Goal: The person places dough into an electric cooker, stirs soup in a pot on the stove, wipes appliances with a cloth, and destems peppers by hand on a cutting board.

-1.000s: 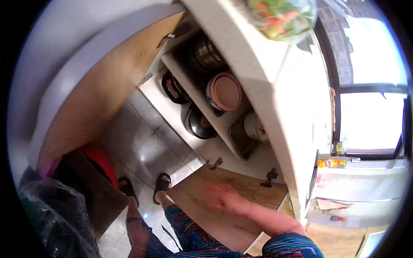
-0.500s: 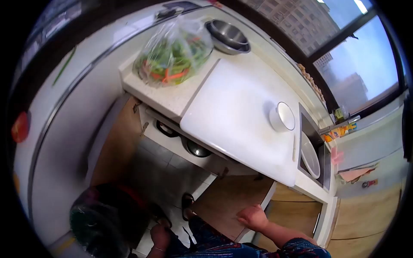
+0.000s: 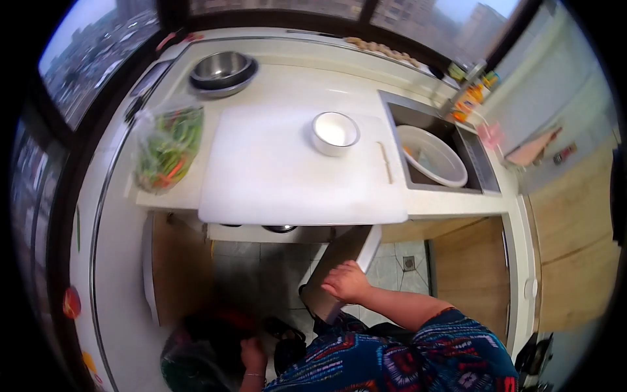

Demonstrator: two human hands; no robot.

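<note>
My right hand (image 3: 346, 281) is closed over the edge of an open wooden cabinet door (image 3: 339, 261) below the counter. My left hand (image 3: 253, 355) hangs low beside a dark bin with a plastic liner (image 3: 189, 362); its fingers are too dark to make out. Above, a large white cutting board (image 3: 274, 176) lies on the counter. A white bowl (image 3: 335, 134) stands on it, and a thin pale strip (image 3: 385, 162) lies near its right edge. Inside the cabinet, a shiny metal lid or pan (image 3: 281, 228) partly shows.
Left of the board sits a clear plastic bag of green vegetables (image 3: 170, 150), with metal bowls (image 3: 222, 70) behind. The sink (image 3: 418, 111) at right holds a white oval basin (image 3: 434, 155). Another cabinet door (image 3: 179, 268) stands open at left. An orange bottle (image 3: 467, 103) is by the faucet.
My view has turned and levelled toward the counter. The right-hand cabinet door has swung further toward closed, with my right hand now on its edge. My left hand stays low by the bin.
</note>
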